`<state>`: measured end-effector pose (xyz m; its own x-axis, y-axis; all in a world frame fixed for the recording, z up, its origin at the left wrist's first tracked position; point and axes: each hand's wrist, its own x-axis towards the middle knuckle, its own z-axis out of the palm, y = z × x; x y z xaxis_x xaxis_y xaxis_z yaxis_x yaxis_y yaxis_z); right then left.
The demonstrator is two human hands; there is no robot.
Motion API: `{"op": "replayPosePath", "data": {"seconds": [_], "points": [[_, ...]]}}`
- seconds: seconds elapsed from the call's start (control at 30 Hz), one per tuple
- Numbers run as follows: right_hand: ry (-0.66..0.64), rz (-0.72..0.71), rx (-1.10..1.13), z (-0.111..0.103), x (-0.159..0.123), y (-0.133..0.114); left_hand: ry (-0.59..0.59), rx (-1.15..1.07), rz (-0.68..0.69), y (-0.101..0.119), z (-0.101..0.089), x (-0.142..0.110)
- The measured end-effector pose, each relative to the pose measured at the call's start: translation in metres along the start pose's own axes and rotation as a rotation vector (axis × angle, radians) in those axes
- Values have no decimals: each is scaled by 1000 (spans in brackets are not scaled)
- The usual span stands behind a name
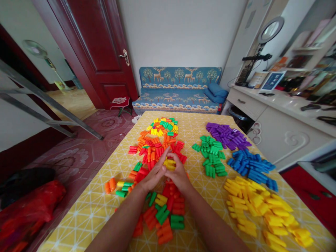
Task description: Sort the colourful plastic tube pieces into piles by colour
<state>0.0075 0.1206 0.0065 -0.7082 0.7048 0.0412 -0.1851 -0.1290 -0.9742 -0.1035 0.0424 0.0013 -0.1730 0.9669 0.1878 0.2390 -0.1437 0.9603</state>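
Note:
My left hand and my right hand meet over the middle of the table, fingertips close together. Between them they cup yellow plastic building blocks; the fingers partly hide these, so how many there are I cannot tell. Red and orange blocks lie just beyond my hands. Under and between my forearms are scattered red, orange and green blocks. Farther back sits a mixed heap of yellow, green and orange blocks.
Along the table's right side lie piles of purple blocks, green blocks, blue blocks and yellow blocks. Behind stands a blue patterned sofa. A white cabinet is at right, a red bag at left.

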Motion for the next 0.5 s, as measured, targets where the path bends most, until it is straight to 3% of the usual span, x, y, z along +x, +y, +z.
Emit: {"op": "replayPosePath", "data": {"seconds": [0.3, 0.5], "points": [[83, 200, 335, -3, 1, 3, 10, 392, 174, -3, 1, 7], [71, 214, 334, -5, 1, -2, 22, 573, 244, -8, -1, 8]]}}
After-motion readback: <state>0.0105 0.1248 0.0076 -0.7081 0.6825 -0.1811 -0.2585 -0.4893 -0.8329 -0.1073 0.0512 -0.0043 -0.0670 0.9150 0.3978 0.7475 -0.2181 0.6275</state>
